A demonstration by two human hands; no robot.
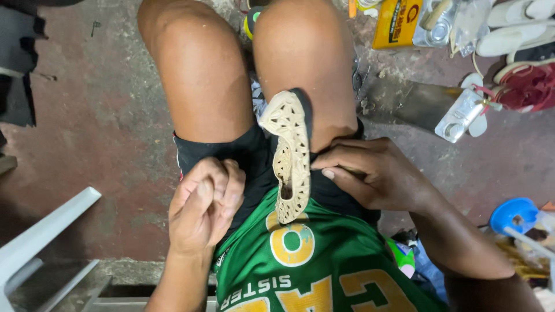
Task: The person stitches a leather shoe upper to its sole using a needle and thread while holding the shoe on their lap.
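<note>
The shoe (291, 156), a beige cut-out one, stands on edge in the lap, toe away, between the thighs. The right hand (370, 173) grips its side, fingers clamped on it. The left hand (205, 202) is fisted beside it, apart; whether it pinches a thread or needle cannot be told. No finished or unfinished repair shows; the sole is hidden.

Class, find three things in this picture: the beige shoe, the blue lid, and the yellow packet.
beige shoe (291, 151), head view, on the patterned sole, mid-length.
blue lid (507, 211), head view, on its bare left side.
yellow packet (392, 24), head view, on its printed front face.
</note>
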